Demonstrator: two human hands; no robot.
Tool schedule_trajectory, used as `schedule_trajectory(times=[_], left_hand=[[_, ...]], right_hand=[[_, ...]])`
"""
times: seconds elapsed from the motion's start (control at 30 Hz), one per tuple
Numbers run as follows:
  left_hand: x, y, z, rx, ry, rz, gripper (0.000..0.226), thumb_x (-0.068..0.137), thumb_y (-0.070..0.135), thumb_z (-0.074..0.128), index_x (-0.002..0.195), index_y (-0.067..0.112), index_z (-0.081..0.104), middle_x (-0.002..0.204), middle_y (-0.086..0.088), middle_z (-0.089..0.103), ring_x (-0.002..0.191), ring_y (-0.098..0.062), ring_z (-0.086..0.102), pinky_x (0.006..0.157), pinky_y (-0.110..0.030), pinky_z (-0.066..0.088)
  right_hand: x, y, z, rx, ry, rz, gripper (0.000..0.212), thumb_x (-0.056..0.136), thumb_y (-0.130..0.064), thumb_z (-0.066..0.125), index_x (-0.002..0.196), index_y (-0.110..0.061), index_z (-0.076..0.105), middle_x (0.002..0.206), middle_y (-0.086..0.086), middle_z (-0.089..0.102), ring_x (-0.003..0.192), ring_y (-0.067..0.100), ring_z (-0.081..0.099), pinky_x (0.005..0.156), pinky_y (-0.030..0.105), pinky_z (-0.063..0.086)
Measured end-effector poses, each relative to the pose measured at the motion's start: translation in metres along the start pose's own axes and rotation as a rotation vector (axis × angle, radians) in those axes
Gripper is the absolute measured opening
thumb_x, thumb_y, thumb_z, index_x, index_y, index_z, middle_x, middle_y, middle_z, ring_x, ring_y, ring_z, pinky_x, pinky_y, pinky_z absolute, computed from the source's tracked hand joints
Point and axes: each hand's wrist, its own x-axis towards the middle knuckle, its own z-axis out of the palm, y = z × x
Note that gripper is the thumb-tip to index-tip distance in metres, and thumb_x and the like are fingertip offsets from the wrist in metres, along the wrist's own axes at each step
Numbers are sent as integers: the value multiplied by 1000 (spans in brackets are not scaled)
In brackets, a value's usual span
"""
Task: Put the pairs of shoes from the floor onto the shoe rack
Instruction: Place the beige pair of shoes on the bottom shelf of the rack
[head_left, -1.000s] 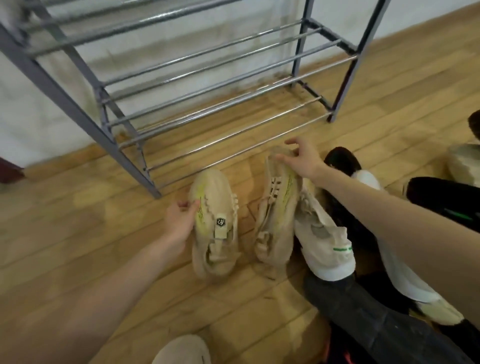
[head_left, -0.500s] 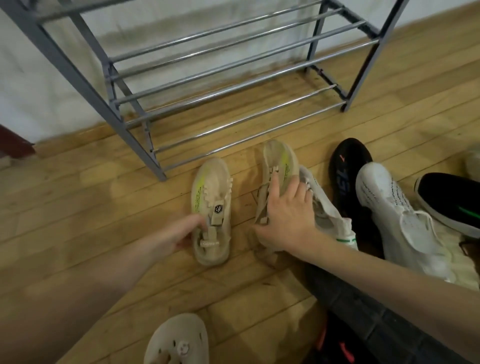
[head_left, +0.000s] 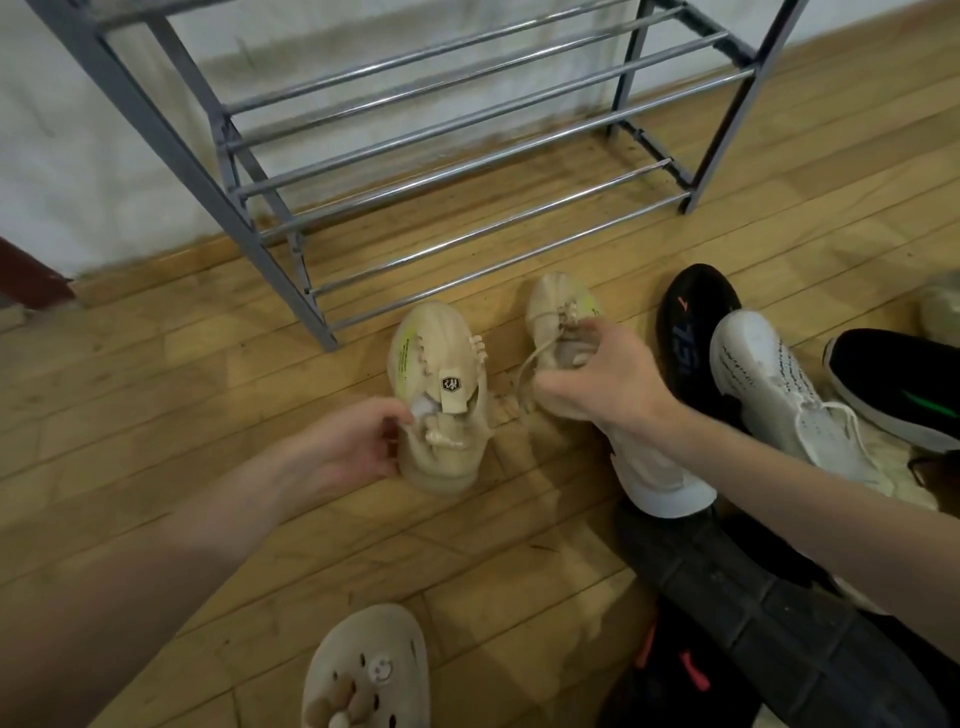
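Half a second ago your right hand (head_left: 597, 384) lay flat over the right beige shoe (head_left: 558, 317); now its fingers have curled round the shoe's collar and laces. Your left hand (head_left: 358, 441) has gone from touching the left beige shoe (head_left: 436, 384) to pinching its collar beside the tongue. Both shoes sit on the floor (head_left: 156, 364) just in front of the rack (head_left: 467, 171), toes toward it, neither lifted yet. You now have the pair in hand, so I judge the lift onto a rack shelf comes next.
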Motion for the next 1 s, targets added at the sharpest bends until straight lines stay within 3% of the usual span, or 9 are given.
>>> schedule_trajectory(times=[0.13, 0.23, 0.4, 0.53, 0.63, 0.77, 0.8, 0.9, 1.0], left_hand=[[-12, 5, -3, 33, -4, 130, 48, 90, 22, 62, 129, 1, 42, 123, -17, 62, 105, -31, 66, 76, -46, 58], [-20, 4, -2, 22, 33, 233, 37, 93, 16, 56, 125, 2, 43, 120, -18, 61, 106, -33, 63, 81, -47, 55], [-7, 26, 0, -141, 137, 307, 27, 96, 14, 51, 121, 5, 45, 116, -14, 62, 100, -26, 62, 74, -40, 52], [31, 46, -10, -198, 253, 320, 38, 97, 22, 49, 129, 1, 43, 126, -16, 58, 100, -25, 62, 64, -35, 53], [52, 65, -19, -245, 306, 352, 41, 96, 22, 46, 132, 4, 40, 129, -14, 56, 108, -26, 61, 80, -44, 55], [62, 88, -25, -239, 456, 394, 44, 98, 24, 37, 138, 8, 29, 136, -10, 47, 120, -28, 50, 102, -49, 42], [67, 89, -26, -225, 499, 408, 41, 99, 24, 35, 137, 9, 29, 132, -7, 48, 119, -26, 48, 103, -45, 40], [77, 86, -27, -131, 641, 484, 10, 101, 19, 33, 108, 11, 33, 83, 8, 42, 97, -18, 42, 83, -30, 36], [85, 87, -28, -79, 707, 515, 16, 102, 19, 31, 111, 9, 40, 76, 6, 36, 93, -20, 41, 77, -27, 29]], right_hand=[[-1, 4, -18, 153, 107, -44, 73, 73, -28, 75, 137, -8, 48, 106, -7, 56, 94, 3, 56, 75, 12, 42], [-9, 7, -18, 167, 165, -113, 83, 61, -36, 73, 137, -12, 50, 110, -9, 58, 92, -3, 57, 73, 7, 44], [13, -10, -17, 111, 170, -210, 74, 69, -17, 76, 138, -11, 49, 121, -12, 50, 104, 0, 51, 78, 1, 40], [43, -34, -12, -4, 156, -302, 72, 69, -24, 77, 136, -11, 53, 137, -2, 53, 114, 8, 53, 90, 17, 44], [62, -48, -5, -118, 78, -385, 72, 70, -24, 77, 136, -10, 52, 141, -4, 46, 121, 10, 48, 93, 17, 39], [88, -61, 19, -213, 25, -467, 73, 67, -29, 76, 135, -11, 53, 137, -5, 47, 123, 13, 49, 100, 23, 43], [94, -61, 28, -206, 34, -487, 74, 65, -32, 73, 134, -11, 54, 136, -5, 48, 122, 13, 49, 103, 28, 45], [113, -59, 49, -139, 64, -555, 73, 62, -33, 68, 130, -8, 57, 132, -4, 49, 121, 12, 49, 103, 34, 46], [133, -58, 65, -124, 108, -581, 67, 64, -31, 71, 125, -4, 60, 128, 0, 51, 117, 13, 51, 101, 31, 48]])
